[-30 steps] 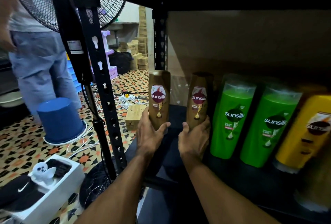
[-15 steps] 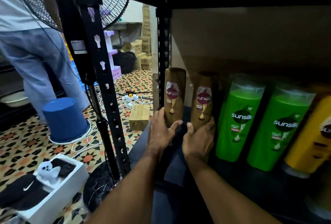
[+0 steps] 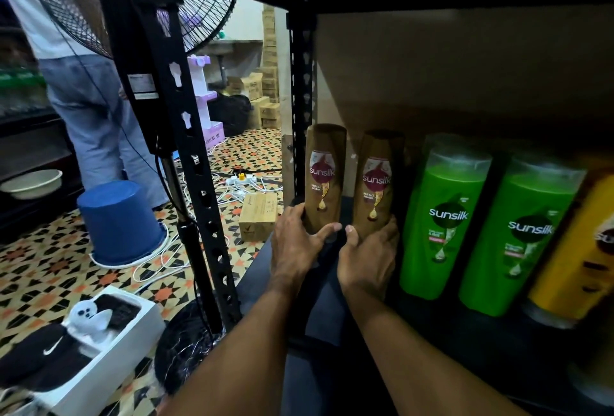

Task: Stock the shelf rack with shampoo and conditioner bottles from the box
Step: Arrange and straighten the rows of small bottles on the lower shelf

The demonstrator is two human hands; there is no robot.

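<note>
On the shelf (image 3: 465,349), left grip (image 3: 295,246) clamps left bottle (image 3: 324,176), right grip (image 3: 365,259) clamps right bottle (image 3: 377,183)

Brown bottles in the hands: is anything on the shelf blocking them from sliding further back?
Nothing visible does. Behind both brown bottles the shelf looks bare; the green bottles stand beside them, to the right.

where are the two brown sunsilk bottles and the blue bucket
left brown bottle (image 3: 325,179), head view, on its front label
right brown bottle (image 3: 377,183), head view, on its front label
blue bucket (image 3: 119,226), head view, middle of its side wall
</note>
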